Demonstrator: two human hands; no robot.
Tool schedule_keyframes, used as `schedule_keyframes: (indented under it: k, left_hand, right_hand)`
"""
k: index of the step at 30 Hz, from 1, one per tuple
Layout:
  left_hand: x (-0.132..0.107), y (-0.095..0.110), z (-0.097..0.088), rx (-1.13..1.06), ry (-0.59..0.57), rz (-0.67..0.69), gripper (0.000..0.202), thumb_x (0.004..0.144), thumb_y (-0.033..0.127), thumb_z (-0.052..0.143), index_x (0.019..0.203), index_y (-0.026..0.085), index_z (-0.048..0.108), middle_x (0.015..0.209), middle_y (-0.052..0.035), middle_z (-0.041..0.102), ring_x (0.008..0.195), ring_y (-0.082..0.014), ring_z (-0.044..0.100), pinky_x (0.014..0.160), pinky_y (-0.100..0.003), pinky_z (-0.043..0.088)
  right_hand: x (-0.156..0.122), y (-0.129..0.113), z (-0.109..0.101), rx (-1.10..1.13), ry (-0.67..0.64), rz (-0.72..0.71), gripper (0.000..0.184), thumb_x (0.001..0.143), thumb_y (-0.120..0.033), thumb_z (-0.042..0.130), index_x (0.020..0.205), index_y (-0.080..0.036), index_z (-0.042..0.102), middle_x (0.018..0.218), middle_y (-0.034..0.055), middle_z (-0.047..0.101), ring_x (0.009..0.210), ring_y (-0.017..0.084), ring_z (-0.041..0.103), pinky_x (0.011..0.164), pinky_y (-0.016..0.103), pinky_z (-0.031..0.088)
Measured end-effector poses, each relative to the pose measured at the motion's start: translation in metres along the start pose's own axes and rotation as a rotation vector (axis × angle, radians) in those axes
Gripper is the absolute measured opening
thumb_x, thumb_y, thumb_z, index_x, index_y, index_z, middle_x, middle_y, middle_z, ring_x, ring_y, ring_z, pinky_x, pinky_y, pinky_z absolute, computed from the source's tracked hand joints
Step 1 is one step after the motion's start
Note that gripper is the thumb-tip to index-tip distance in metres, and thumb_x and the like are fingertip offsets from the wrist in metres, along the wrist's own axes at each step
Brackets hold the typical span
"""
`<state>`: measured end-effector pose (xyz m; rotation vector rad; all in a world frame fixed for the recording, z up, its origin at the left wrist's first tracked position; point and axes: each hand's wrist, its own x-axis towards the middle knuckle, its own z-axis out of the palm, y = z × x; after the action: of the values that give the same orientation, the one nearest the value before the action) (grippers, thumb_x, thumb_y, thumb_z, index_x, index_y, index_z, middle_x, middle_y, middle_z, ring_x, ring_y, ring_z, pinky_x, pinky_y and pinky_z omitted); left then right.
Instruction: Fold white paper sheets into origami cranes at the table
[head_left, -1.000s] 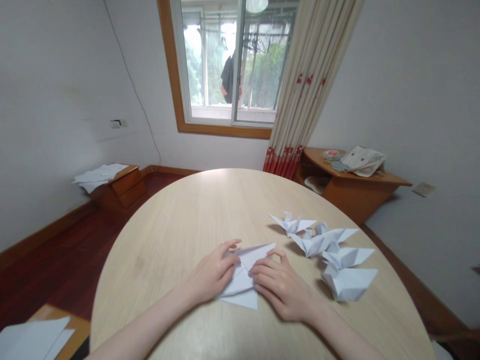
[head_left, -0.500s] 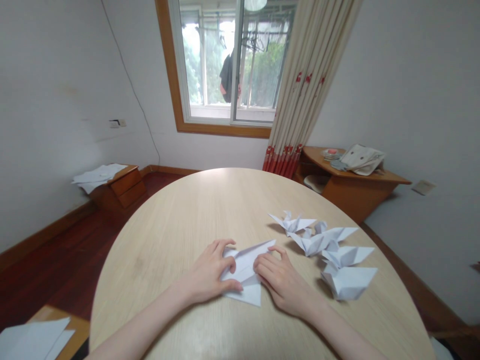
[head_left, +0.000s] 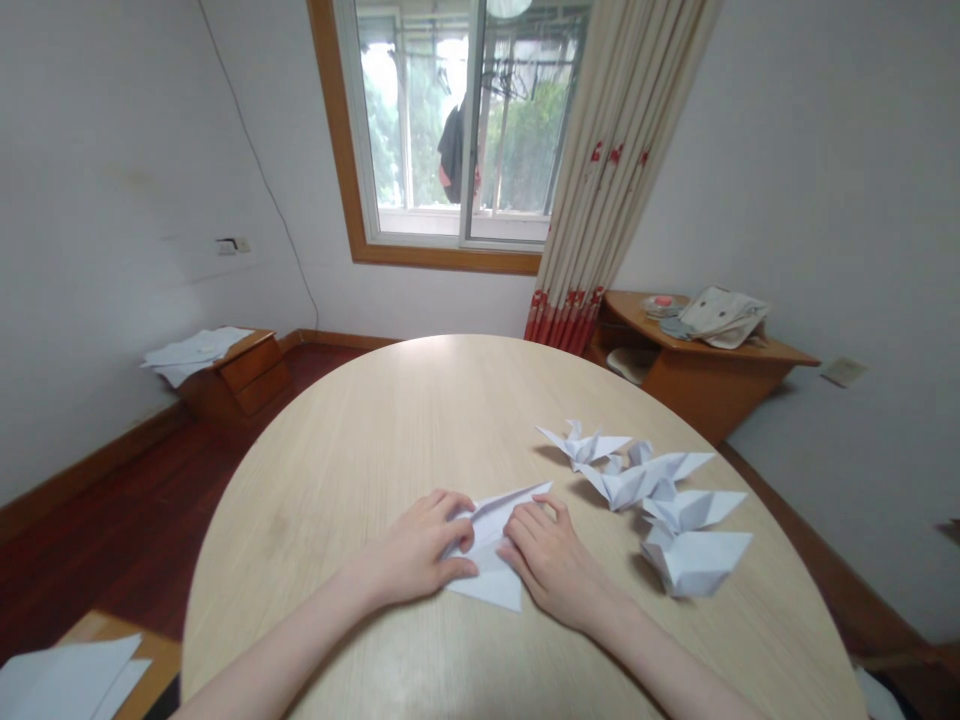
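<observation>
A partly folded sheet of white paper lies on the round wooden table in front of me. My left hand rests on its left side, fingers curled and pressing the fold down. My right hand presses the paper's right side, fingers bent together over the crease. The two hands nearly touch at the middle of the paper. A pointed flap sticks out past my fingers toward the upper right.
Several finished folded paper birds sit on the table to the right. A low wooden cabinet with papers stands at the left wall, a corner shelf at the right. Loose sheets lie at the lower left.
My hands have drawn closer together over the paper. The left fingers have curled in and flattened the fold; the right hand has slid slightly left.
</observation>
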<state>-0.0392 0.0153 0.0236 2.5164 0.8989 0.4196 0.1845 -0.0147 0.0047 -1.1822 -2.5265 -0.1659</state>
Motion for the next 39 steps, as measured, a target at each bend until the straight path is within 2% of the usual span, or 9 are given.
schedule_keyframes:
  k: [4,17,22,28,35,39]
  left_hand:
    - [-0.0013,-0.0024,-0.0004,-0.009,-0.015,0.006,0.011,0.087,0.029,0.064,0.091,0.021,0.058,0.123,-0.0087,0.053,0.114,-0.0265,0.048,0.095,-0.041,0.041]
    - [-0.0027,-0.0033,-0.0032,-0.061,-0.073,-0.002,0.020,0.082,0.020,0.070,0.095,0.021,0.054,0.127,-0.0102,0.048,0.121,-0.0274,0.044,0.099,-0.042,0.039]
    - [-0.0037,-0.0028,-0.0039,-0.071,-0.078,0.000,0.020,0.083,0.020,0.068,0.098,0.021,0.054,0.128,-0.0098,0.047,0.122,-0.0268,0.043,0.101,-0.041,0.038]
    - [-0.0029,-0.0014,-0.0034,-0.077,-0.097,-0.010,0.017,0.086,0.017,0.065,0.100,0.023,0.057,0.129,-0.0081,0.045,0.123,-0.0266,0.041,0.103,-0.043,0.036]
    - [-0.0038,0.0021,-0.0012,-0.045,-0.114,-0.009,0.033,0.085,0.003,0.056,0.109,0.026,0.056,0.136,-0.0070,0.039,0.129,-0.0269,0.035,0.107,-0.048,0.031]
    - [-0.0042,-0.0006,0.0004,-0.031,-0.071,0.024,0.041,0.084,0.000,0.051,0.112,0.030,0.056,0.140,-0.0053,0.037,0.132,-0.0281,0.033,0.108,-0.052,0.031]
  right_hand:
    - [0.0011,-0.0007,0.0031,0.018,0.012,0.002,0.016,0.097,-0.020,0.038,0.088,-0.019,0.051,0.084,0.0040,0.060,0.085,0.021,0.054,0.093,0.042,0.031]
    - [0.0024,-0.0020,0.0038,0.007,0.016,0.006,0.006,0.094,-0.018,0.047,0.094,-0.020,0.053,0.089,0.0026,0.062,0.091,0.020,0.056,0.095,0.040,0.030]
    - [0.0018,-0.0007,0.0050,0.021,0.025,0.006,0.012,0.095,-0.019,0.047,0.105,-0.019,0.054,0.101,0.0054,0.065,0.098,0.021,0.056,0.093,0.039,0.031]
    - [0.0001,0.0005,0.0068,0.039,0.093,-0.017,0.014,0.094,-0.018,0.048,0.107,-0.020,0.054,0.106,0.0056,0.066,0.104,0.022,0.055,0.099,0.041,0.027]
    - [-0.0019,0.0036,-0.0021,-0.018,0.123,-0.043,0.027,0.088,-0.012,0.048,0.114,-0.019,0.050,0.115,0.0100,0.061,0.111,0.024,0.050,0.101,0.044,0.027]
    - [-0.0050,0.0059,-0.0007,-0.029,0.181,-0.052,0.026,0.088,-0.013,0.046,0.113,-0.020,0.047,0.116,0.0100,0.059,0.117,0.026,0.046,0.103,0.046,0.024]
